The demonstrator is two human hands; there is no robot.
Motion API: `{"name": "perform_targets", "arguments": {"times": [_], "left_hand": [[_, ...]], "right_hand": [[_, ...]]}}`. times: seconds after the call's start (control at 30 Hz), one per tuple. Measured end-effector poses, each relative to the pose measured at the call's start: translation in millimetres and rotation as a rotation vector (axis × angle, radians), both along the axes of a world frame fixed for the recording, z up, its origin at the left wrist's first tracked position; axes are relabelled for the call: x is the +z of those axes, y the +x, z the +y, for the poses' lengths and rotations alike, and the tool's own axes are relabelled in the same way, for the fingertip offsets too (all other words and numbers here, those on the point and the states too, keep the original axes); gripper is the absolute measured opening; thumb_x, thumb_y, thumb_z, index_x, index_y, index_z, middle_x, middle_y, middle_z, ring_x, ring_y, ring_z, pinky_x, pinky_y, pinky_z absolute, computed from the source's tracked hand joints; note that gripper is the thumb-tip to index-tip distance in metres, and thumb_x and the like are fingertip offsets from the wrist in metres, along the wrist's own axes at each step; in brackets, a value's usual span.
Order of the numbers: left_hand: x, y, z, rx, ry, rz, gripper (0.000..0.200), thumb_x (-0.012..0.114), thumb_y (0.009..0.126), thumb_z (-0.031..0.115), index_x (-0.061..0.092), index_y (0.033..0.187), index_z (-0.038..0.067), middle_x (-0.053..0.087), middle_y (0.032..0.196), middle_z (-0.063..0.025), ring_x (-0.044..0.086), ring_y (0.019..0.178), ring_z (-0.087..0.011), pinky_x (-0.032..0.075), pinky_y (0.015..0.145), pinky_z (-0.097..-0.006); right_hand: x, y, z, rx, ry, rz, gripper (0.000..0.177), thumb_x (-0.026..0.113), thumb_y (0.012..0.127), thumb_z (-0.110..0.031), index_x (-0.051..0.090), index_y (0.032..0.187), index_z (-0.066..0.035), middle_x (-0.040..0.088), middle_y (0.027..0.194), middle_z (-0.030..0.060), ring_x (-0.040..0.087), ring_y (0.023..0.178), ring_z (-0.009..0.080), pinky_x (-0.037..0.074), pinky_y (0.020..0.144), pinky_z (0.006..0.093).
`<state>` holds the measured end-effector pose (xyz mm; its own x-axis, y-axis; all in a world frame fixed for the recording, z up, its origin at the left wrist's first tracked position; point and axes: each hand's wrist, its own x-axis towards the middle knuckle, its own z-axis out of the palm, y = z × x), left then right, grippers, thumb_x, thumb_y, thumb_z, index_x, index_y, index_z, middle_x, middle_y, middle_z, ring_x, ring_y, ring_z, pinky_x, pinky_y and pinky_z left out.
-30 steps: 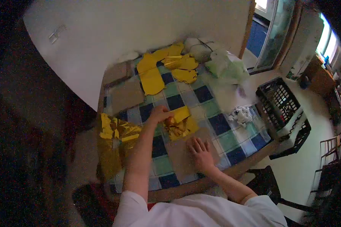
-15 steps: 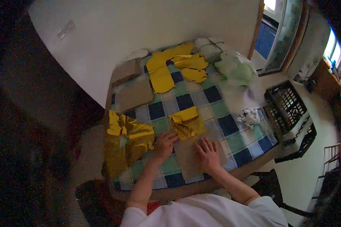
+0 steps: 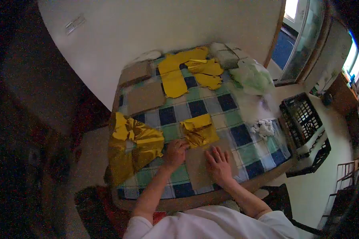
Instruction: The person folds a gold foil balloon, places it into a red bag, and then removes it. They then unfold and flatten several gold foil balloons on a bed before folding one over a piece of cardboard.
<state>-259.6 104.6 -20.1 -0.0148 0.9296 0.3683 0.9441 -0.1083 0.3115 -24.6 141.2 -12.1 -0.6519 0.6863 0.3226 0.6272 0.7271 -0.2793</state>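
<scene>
Under my right hand (image 3: pixel 219 164) lies a flat piece of brown cardboard (image 3: pixel 198 171); the hand rests palm down on it with its fingers spread. At the cardboard's upper left corner is my left hand (image 3: pixel 175 155), its fingers drawn together. Whatever those fingers may pinch is hidden. Just beyond, touching or overlapping the cardboard's far edge, lies a small crumpled sheet of shiny yellow foil (image 3: pixel 199 130). A larger crumpled yellow foil sheet (image 3: pixel 141 149) spreads to the left of my left hand and hangs over the table's left edge.
A checked cloth (image 3: pixel 195 105) covers the table. Toward the wall are flat yellow foil pieces (image 3: pixel 174 81), a cardboard sheet (image 3: pixel 145 97) and a cardboard box (image 3: pixel 135 74). At right sit a cloudy plastic bag (image 3: pixel 251 77) and crumpled white scraps (image 3: pixel 263 129). Black crates (image 3: pixel 301 119) stand beyond.
The view has shifted slightly. Both hands stay at nearly the same places on the cardboard, the right one still flat. The foil pieces look unmoved.
</scene>
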Motion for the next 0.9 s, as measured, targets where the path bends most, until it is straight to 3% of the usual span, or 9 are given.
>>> {"name": "perform_targets", "arguments": {"times": [0.13, 0.53, 0.9], "left_hand": [[-14, 2, 10, -0.08, 0.16, 0.029, 0.036, 0.063, 0.074, 0.002, 0.065, 0.111, 0.006, 0.061, 0.117, -0.0089, 0.053, 0.114, -0.0288, 0.043, 0.099, -0.0429], [4, 11, 20, -0.117, 0.022, 0.035, 0.044, 0.061, 0.083, 0.011, 0.055, 0.126, 0.007, 0.046, 0.138, -0.0098, 0.045, 0.126, -0.0296, 0.035, 0.108, -0.044], [4, 13, 19, -0.133, -0.012, 0.042, 0.042, 0.058, 0.086, 0.023, 0.055, 0.127, 0.012, 0.043, 0.14, -0.0131, 0.042, 0.127, -0.0312, 0.03, 0.11, -0.0469]], "right_hand": [[7, -2, -2, -0.014, -0.019, -0.016, 0.047, 0.052, 0.09, -0.027, 0.047, 0.136, -0.019, 0.043, 0.14, 0.0163, 0.035, 0.134, 0.0314, 0.018, 0.112, 0.0515], [0, -2, 4, -0.019, 0.015, -0.04, 0.047, 0.053, 0.088, -0.025, 0.048, 0.134, -0.019, 0.043, 0.141, 0.0151, 0.035, 0.135, 0.0298, 0.018, 0.113, 0.0509], [3, 0, 5, -0.007, 0.012, -0.11, 0.05, 0.055, 0.087, -0.025, 0.047, 0.136, -0.019, 0.041, 0.142, 0.0142, 0.034, 0.135, 0.0302, 0.018, 0.112, 0.051]]}}
